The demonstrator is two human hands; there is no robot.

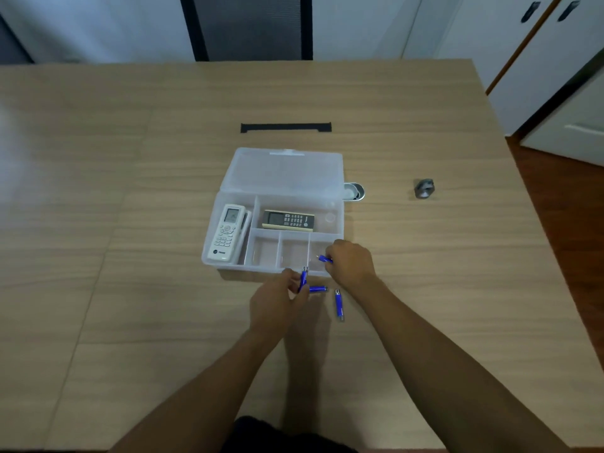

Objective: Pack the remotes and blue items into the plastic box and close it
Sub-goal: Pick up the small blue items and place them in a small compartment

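Over the plastic box front edge, both hands pinch blue items: left, right.

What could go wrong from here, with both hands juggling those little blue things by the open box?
1. The left hand pinches one blue item upright at the plastic box front wall; it might slip and roll on the table.
2. Two more blue items lie loose on the table and could be forgotten or knocked by a forearm.
3. The right hand holds its blue piece over the rightmost small compartment; closing the lid early could catch fingers.
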